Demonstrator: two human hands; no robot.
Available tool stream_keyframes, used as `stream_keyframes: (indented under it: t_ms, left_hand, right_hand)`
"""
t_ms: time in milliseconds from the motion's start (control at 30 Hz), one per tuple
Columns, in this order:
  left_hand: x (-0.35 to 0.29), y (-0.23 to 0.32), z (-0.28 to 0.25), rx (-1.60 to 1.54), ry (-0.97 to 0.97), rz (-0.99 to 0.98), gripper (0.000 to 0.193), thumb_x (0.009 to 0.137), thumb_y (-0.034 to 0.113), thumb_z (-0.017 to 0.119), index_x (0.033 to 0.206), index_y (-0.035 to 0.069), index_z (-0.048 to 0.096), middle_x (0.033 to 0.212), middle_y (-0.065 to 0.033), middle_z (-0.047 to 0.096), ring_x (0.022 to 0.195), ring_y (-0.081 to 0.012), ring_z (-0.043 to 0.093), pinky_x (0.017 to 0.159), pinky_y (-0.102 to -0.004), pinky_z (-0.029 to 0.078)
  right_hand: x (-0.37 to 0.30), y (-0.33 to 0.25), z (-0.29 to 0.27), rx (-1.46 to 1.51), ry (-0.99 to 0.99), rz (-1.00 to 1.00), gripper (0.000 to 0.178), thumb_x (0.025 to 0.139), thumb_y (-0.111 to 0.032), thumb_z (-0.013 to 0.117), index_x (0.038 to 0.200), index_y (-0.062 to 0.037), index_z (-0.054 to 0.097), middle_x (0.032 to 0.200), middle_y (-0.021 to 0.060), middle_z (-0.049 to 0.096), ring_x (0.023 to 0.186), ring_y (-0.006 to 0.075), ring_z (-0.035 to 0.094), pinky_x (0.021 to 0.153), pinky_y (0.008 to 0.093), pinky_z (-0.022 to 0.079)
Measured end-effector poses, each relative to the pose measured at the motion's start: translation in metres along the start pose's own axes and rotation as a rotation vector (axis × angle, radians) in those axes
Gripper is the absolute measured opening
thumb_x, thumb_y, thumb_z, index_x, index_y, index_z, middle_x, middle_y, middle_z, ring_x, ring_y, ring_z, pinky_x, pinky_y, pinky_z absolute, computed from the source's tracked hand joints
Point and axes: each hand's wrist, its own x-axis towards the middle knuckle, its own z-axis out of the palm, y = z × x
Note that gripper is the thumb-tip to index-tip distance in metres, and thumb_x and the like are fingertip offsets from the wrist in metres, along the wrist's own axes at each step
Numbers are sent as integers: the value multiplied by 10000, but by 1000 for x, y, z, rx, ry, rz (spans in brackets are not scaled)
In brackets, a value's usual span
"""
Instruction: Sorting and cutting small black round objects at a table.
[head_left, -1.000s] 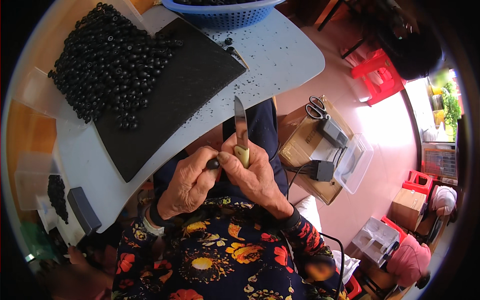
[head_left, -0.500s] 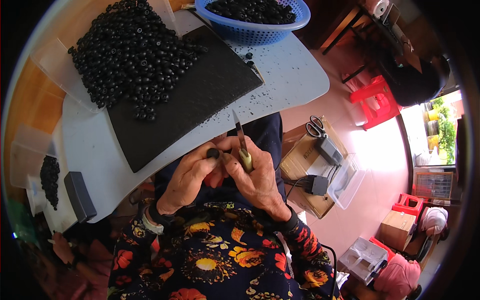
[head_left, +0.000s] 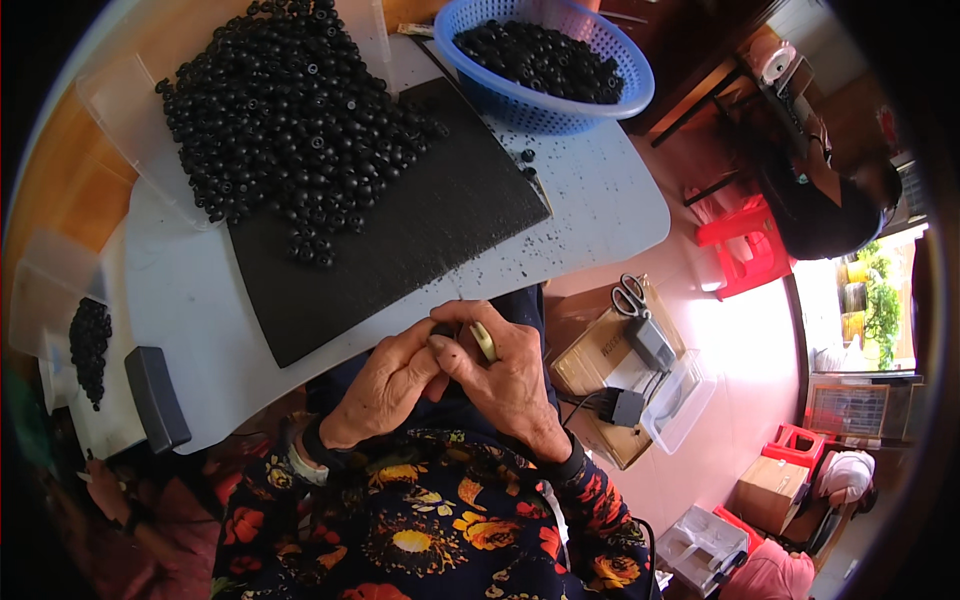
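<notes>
Just in front of the table edge, my two hands are together. My left hand pinches a small black rounded part, mostly covered by the fingers. In my right hand is a small knife. Its pale yellow-green handle shows between thumb and fingers, while the blade cannot be made out. The right thumb presses up against the black part. Beyond my hands lies a dark mat, with a large heap of similar black parts on its far left, spilling from a clear plastic bin.
A blue perforated basket of black parts stands at the far right of the pale table, near black crumbs. At right, a cardboard box carries scissors and a clear tray. Other people sit nearby, by red stools.
The right hand has turned and closed in on the left; the knife blade, upright before, is no longer visible. The black part is more covered. The whole view has shifted slightly.
</notes>
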Motion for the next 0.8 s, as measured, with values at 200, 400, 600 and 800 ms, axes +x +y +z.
stream_keyframes:
  t_ms: [200, 400, 600, 800]
  left_hand:
    - [3, -1, -7, -170, 39, 44, 305, 1020, 316, 441, 980, 46, 576, 706, 3, 544, 572, -35, 450, 535, -187, 373]
    - [1, 8, -19, -174, 56, 67, 306, 1026, 236, 415, 822, 41, 534, 650, -4, 520, 557, -48, 454, 615, -205, 432]
    - [-6, 1, -32, -308, 74, 163, 287, 1001, 174, 358, 807, 39, 521, 609, -6, 478, 565, -91, 450, 773, -318, 471]
    - [-25, 9, -34, -285, 111, 112, 254, 980, 163, 382, 846, 0, 525, 637, -41, 504, 589, -85, 449, 691, -282, 455]
  right_hand:
    - [28, 4, 1, -112, -102, 65, 188, 846, -158, 656, 945, -15, 584, 676, 103, 651, 627, 176, 663, 587, 274, 511]
    - [108, -13, -25, 345, 248, -229, 73, 924, -104, 569, 896, -37, 569, 751, -12, 558, 662, 71, 505, 574, 230, 424]
    - [175, -35, -44, -272, 500, -308, 166, 866, -107, 659, 999, -51, 578, 708, 1, 537, 647, 79, 497, 550, 236, 410]
    - [114, -9, 52, -346, -243, -221, 121, 829, -73, 674, 932, -28, 632, 768, 90, 654, 667, 153, 631, 599, 281, 498]
